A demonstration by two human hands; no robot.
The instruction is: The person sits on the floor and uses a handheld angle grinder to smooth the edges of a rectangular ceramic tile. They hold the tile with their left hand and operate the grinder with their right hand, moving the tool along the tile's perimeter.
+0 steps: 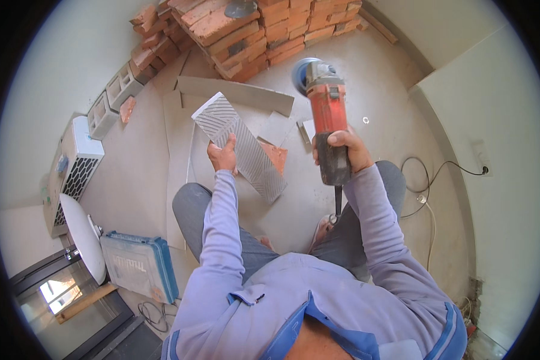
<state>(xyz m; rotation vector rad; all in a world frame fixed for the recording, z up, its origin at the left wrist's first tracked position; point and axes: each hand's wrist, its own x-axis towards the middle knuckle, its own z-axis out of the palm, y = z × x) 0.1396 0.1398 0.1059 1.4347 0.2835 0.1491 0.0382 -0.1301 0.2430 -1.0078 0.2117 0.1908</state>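
Note:
My left hand (223, 157) grips the edge of a long, narrow strip of tile (249, 153), its ridged grey back facing up and tilted across my view. My right hand (353, 151) is wrapped around the dark rear body of a red angle grinder (330, 114), held upright over the floor with its head away from me. The round disc (300, 77) shows at the grinder's left side, apart from the tile; whether it spins cannot be told. A broken piece of orange brick (275, 157) lies partly hidden behind the tile.
Stacked orange bricks (240, 51) stand at the far side. A long grey tile piece (240, 94) lies before them. Hollow blocks (122, 85) line the left wall, with a teal tool case (139, 265) nearer. A black cable (447, 166) runs to the right wall's socket.

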